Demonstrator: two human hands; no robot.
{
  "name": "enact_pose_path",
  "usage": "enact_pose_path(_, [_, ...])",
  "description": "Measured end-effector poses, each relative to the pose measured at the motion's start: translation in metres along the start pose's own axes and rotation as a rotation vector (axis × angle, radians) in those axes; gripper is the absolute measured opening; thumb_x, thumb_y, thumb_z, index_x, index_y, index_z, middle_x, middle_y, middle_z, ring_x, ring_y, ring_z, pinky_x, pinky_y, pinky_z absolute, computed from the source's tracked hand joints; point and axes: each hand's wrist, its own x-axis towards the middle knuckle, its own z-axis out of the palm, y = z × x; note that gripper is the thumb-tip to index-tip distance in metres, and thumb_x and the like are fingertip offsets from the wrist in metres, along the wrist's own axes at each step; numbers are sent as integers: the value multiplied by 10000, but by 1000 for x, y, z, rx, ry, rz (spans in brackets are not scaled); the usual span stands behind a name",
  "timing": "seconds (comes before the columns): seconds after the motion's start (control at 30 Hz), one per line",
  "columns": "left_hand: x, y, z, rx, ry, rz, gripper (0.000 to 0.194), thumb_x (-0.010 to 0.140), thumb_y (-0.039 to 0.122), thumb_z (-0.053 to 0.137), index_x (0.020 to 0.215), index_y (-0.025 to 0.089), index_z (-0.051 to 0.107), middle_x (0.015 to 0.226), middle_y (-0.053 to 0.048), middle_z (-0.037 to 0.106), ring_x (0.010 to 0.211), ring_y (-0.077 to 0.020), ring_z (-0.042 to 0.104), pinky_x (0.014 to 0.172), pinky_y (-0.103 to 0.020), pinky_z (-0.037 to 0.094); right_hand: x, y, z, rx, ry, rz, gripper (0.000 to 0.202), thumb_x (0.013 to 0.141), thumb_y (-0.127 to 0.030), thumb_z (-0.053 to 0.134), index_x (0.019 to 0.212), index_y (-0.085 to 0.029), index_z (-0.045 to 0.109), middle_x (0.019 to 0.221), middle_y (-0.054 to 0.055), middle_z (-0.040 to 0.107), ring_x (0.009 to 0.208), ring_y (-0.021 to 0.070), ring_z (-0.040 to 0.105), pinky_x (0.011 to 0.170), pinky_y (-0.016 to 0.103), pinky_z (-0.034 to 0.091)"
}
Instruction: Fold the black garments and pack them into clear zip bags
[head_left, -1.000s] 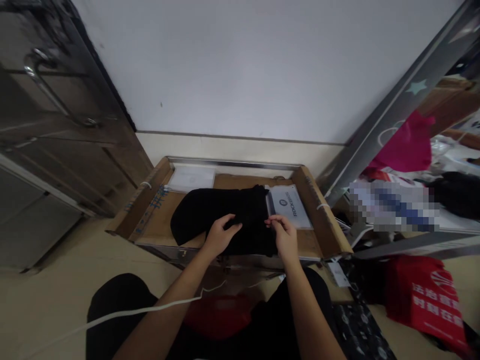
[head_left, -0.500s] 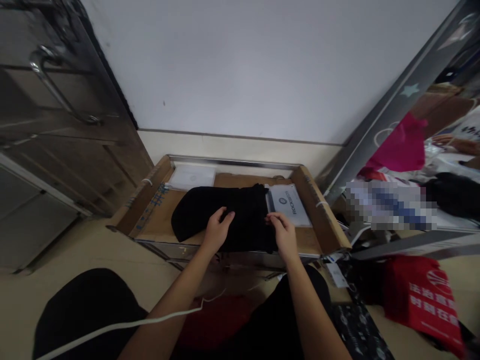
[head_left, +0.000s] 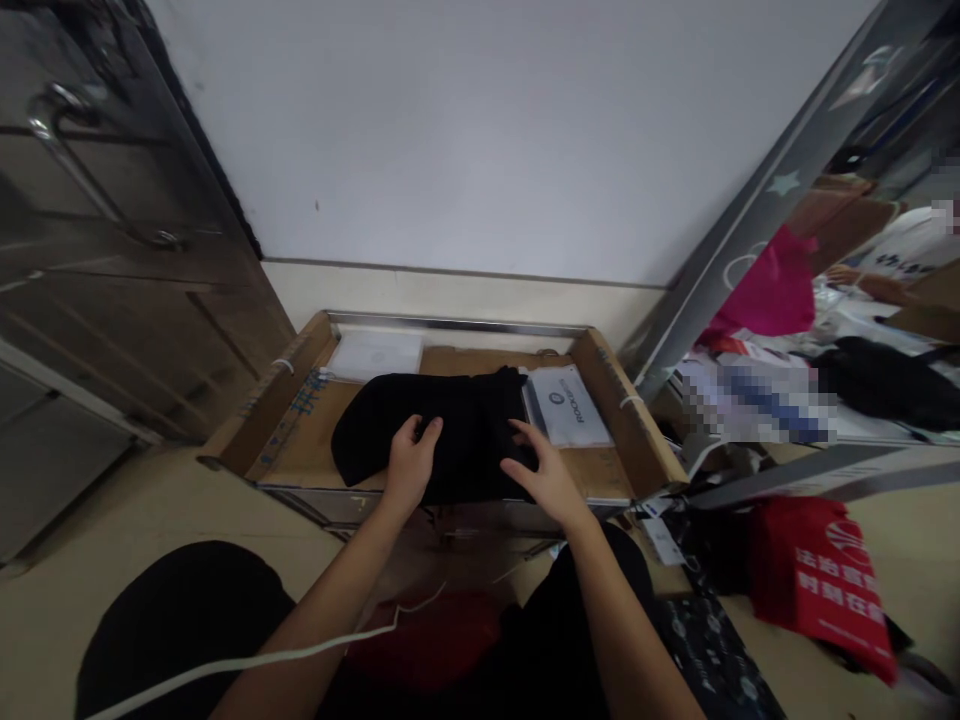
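plainly, the black cloth item (head_left: 457, 405) lies spread along the cardboard-lined counter (head_left: 300, 450), between the raised cardboard sides, with its rounded end to the left and its lower edge near the front rim. its folds are too dark to read, so i can't tell what kind of garment or cover it is.

the left hand (head_left: 411, 460) rests at the middle of the cloth, thumb and forefinger a little apart; whether those fingers pinch any fabric, i can't tell. the right hand (head_left: 547, 475) is at the right end, thumb and fingers parted well wide, with black fabric showing in the gap and no clear grip on it.

just beside that end lies a flat printed packet (head_left: 568, 405); a pale packet (head_left: 379, 355) sits behind the cloth at the back left. lower down, a white cable (head_left: 300, 655) crosses in front of the left forearm.

as for handling, the cloth looks light, soft and limp, not fragile, and likely to sag or bunch if lifted from one spot. a hold near each end, thumb over and fingers under, would probably keep it flattest; the dark layers may slide on each other.
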Motion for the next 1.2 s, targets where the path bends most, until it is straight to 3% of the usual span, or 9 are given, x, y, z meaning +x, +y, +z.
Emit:
enact_pose_path(0.1, [-1, 23, -7, -133, 29, -83, 477, 744, 514, 769, 1034, 158, 639, 955, -58, 711, 885, -205, 682, 827, -339, 546, -4, -8, 2, -32, 54, 0, 643, 723, -433, 790, 1323, -263, 633, 1292, 89, 662, 1168, 289, 604, 1043, 457, 451])
enact_pose_path(0.23, [4, 54, -20, -149, -64, -114, 486, 714, 519, 782, 1007, 156, 648, 911, -51, 710, 846, -200, 675, 797, -334, 540, 6, -14, 7, 170, 257, 100, 348, 784, -397, 677, 1077, -213, 714, 942, 47, 725, 862, 233, 642, 815, 366, 513])
enact_pose_path(0.4, [20, 60, -44, 337, -186, 18, 372, 732, 488, 742, 882, 156, 667, 817, -40, 685, 773, -199, 627, 685, -286, 456, 32, -8, 2, 365, 440, 206, 273, 793, -418, 640, 984, -224, 659, 767, -2, 654, 693, 185, 570, 649, 298, 457])
enact_pose_path(0.6, [22, 53, -56, 703, -308, 61, 210, 772, 393, 678, 745, 193, 623, 743, -40, 661, 724, -226, 612, 649, -298, 394, 47, 9, -7, 120, 312, 142, 292, 772, -446, 634, 939, -209, 669, 759, 29, 669, 700, 215, 575, 690, 339, 455])
enact_pose_path(0.8, [22, 49, -60, 828, -289, 72, 238, 754, 387, 700, 658, 214, 568, 661, -31, 620, 651, -217, 582, 605, -290, 349, 48, 21, -1, -59, 246, 77, 270, 813, -394, 573, 974, -207, 684, 890, 76, 717, 835, 259, 632, 808, 393, 475])
enact_pose_path(0.93, [19, 52, -65, 877, -266, 12, 258, 731, 394, 733, 638, 215, 572, 629, -33, 617, 570, -200, 572, 538, -277, 326, 44, 12, 1, -233, 228, 54, 263, 836, -333, 572, 1038, -218, 695, 889, 94, 710, 848, 279, 642, 826, 420, 489])
enact_pose_path(1.0, [15, 56, -67, 835, -215, -65, 239, 705, 389, 758, 691, 215, 595, 585, -7, 599, 467, -175, 534, 492, -269, 318, 38, 1, 0, -333, 244, 4, 265, 853, -318, 583, 1071, -222, 700, 943, 119, 697, 881, 290, 641, 857, 436, 490])
enact_pose_path(1.1, [10, 61, -71, 680, -214, -166, 324, 692, 396, 776, 922, 221, 632, 530, 42, 573, 348, -153, 485, 434, -256, 308, 24, -18, -8, -460, 254, -104, 306, 877, -330, 602, 1152, -225, 685, 1075, 153, 650, 1009, 322, 616, 941, 484, 475])
enact_pose_path(1.2, [7, 67, -74, 552, -340, -188, 427, 723, 390, 749, 1098, 242, 609, 531, 66, 559, 367, -156, 521, 422, -237, 314, 7, -30, -21, -460, 75, -192, 345, 859, -349, 656, 1189, -248, 659, 1189, 141, 608, 1160, 334, 569, 1028, 516, 449])
